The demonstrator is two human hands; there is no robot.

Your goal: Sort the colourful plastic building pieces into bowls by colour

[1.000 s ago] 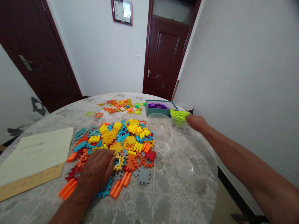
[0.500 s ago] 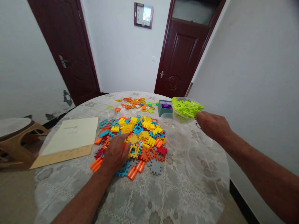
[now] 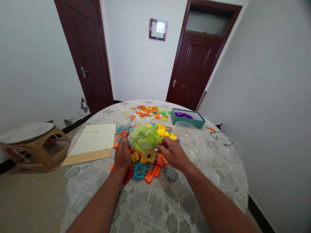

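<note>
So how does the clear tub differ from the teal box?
The tub is see-through, while the box has solid teal walls. The tub holds green pieces; the box holds purple pieces. The tub is held up between the left hand and right hand, whereas the box rests on the table. Both contain a heap of mostly one colour.

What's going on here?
A person is holding a clear container of lime-green pieces between the left hand and right hand, over a pile of mixed coloured pieces. Farther back, to the right, a teal box with purple pieces inside sits on the table.
</note>
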